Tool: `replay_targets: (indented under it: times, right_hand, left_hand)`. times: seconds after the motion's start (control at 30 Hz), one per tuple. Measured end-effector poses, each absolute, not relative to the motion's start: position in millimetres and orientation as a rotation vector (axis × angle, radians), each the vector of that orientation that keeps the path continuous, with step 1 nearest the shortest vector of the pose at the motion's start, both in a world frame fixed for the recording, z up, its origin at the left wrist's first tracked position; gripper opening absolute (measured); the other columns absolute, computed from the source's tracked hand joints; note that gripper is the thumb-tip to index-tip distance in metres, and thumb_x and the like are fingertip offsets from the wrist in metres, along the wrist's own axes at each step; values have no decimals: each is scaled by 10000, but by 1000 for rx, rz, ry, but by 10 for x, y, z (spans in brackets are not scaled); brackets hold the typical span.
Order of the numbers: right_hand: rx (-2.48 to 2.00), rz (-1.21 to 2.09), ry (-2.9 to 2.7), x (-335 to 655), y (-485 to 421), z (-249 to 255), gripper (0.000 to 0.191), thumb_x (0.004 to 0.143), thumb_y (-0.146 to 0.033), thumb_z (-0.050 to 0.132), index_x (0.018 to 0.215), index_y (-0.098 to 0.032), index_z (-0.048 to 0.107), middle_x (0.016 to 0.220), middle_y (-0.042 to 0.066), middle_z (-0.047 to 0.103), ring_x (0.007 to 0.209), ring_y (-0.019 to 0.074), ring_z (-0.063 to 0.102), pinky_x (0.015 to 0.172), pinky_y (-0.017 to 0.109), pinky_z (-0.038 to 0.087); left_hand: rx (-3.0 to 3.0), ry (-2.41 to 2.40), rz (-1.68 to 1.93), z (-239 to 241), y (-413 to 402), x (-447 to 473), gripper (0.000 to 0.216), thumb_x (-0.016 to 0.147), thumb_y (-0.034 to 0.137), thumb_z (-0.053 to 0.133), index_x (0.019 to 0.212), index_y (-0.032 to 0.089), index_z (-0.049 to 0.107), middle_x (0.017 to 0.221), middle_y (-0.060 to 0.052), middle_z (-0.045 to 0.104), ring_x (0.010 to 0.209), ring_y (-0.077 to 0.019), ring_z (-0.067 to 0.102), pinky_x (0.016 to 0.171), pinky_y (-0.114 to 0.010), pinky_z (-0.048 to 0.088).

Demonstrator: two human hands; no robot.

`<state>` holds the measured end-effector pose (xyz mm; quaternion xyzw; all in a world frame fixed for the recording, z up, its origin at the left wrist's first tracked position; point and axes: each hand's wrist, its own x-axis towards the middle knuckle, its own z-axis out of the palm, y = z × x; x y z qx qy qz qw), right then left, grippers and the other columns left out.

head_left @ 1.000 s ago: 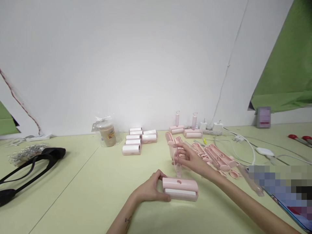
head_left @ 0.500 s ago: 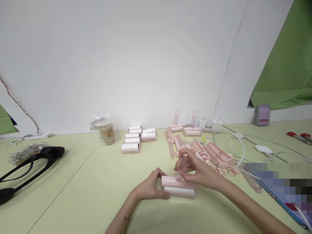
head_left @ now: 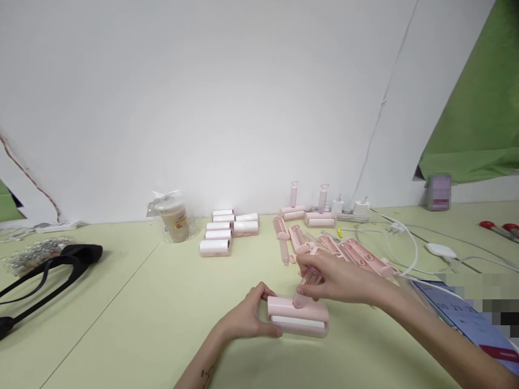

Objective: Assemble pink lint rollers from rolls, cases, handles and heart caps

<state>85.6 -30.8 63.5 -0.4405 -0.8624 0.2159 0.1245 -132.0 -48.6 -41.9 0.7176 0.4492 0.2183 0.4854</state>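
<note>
White wall fills the upper half of the view, with green cloth [head_left: 482, 102] hanging at the right, and below it runs a pale green tabletop [head_left: 133, 319]. Near the middle front the left hand [head_left: 245, 317] curls around the left end of a pink roller case [head_left: 298, 317], fingers over its top and thumb at its near side, holding it flat on the tabletop with the white roll showing along its front. The right hand [head_left: 338, 278] comes in from the right and pinches a clear pink handle [head_left: 307, 282] between thumb and fingers; the handle tilts, its lower end meeting the top of the case near the middle. Just behind the right hand lies a spread of loose pink parts [head_left: 348, 251], long shells and small caps lying side by side. Farther back, near the wall, two finished rollers [head_left: 308, 212] stand with handles upright, and beside them sit white chargers [head_left: 348, 208] with cables [head_left: 405, 237] trailing right across the tabletop. Left of the parts is a stack of white rolls [head_left: 223, 232], and further left a bagged cup [head_left: 173, 216]. At the far left lies a black strap [head_left: 52, 270] with a clear bag of small bits behind it. At the right edge red scissor handles [head_left: 497, 228] rest on the tabletop, well apart from the hands
</note>
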Motion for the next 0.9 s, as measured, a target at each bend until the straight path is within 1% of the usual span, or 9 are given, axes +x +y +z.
replay_targets:
  times: [0.13, 0.3, 0.37, 0.47, 0.53, 0.63, 0.7, 0.83, 0.9]
  right_hand:
    - [-1402, 565, -2599, 683, -309, 670, 209, 653, -182, 525, 597, -218, 327, 486, -37, 523, 517, 150, 502, 392, 206, 207]
    - [-1353, 418, -2614, 618, -447, 600, 135, 682, -191, 500, 631, -216, 377, 562, -29, 510, 497, 123, 469, 391, 208, 209]
    - [-1359, 415, -2567, 673, -479, 584, 77, 701, -224, 516, 716, -218, 441, 583, -31, 512, 505, 125, 479, 393, 208, 224]
    - [-1269, 720, -2476, 848, -379, 580, 377, 670, -328, 612, 1005, -249, 458, 759, -23, 593, 576, 136, 559, 432, 204, 332]
    - [-1223, 785, -2384, 996, -226, 560, 363, 751, -386, 534, 1077, -251, 448, 907, -1, 606, 605, 125, 594, 494, 220, 406]
    - [-1351, 430, -2255, 1170, 3, 459, 269, 864, -329, 333, 906, -195, 562, 904, 39, 600, 711, 154, 593, 609, 276, 434]
    - [-1421, 251, -2247, 1231, 82, 353, 226, 823, -277, 404, 777, -192, 608, 853, 55, 589, 798, 203, 555, 670, 324, 411]
    - [-1460, 89, -2304, 1252, 108, 156, 153, 729, -168, 497, 709, -221, 640, 859, 60, 563, 897, 244, 479, 756, 379, 347]
    - [-1474, 35, -2311, 1208, 152, 93, 177, 753, -164, 479, 748, -223, 646, 905, 64, 553, 930, 240, 458, 787, 388, 327]
  left_hand:
    - [1748, 1096, 537, -411, -488, -1321, 514, 543, 268, 718, 967, 216, 431, 1048, -16, 476, 932, -187, 463, 779, -261, 371]
    - [1760, 1080, 544, -394, -494, -1317, 513, 545, 280, 718, 972, 209, 442, 1018, -10, 494, 933, -188, 465, 796, -262, 366]
    - [1767, 1082, 535, -385, -497, -1325, 507, 552, 284, 711, 973, 208, 439, 1019, -9, 492, 934, -187, 464, 797, -261, 366]
    - [1776, 1098, 504, -365, -504, -1344, 494, 556, 285, 700, 959, 210, 425, 1019, -7, 485, 922, -181, 464, 781, -260, 373]
    - [1801, 1120, 464, -349, -513, -1354, 493, 557, 281, 691, 966, 215, 423, 1023, -10, 478, 926, -184, 459, 770, -259, 376]
    - [1865, 1169, 411, -346, -525, -1364, 501, 563, 273, 663, 1001, 227, 424, 1014, -15, 472, 949, -198, 446, 781, -273, 377]
    - [1896, 1172, 399, -370, -523, -1379, 536, 569, 271, 652, 1046, 237, 408, 1038, -25, 467, 990, -211, 433, 825, -297, 368]
    - [1837, 1112, 414, -389, -467, -1420, 962, 473, 307, 750, 1250, 241, 187, 1275, -99, 331, 1158, -256, 337, 964, -366, 277]
    - [1831, 1069, 589, -311, -422, -1387, 918, 552, 370, 714, 1266, 228, 154, 1332, -117, 266, 1220, -256, 266, 1006, -383, 212]
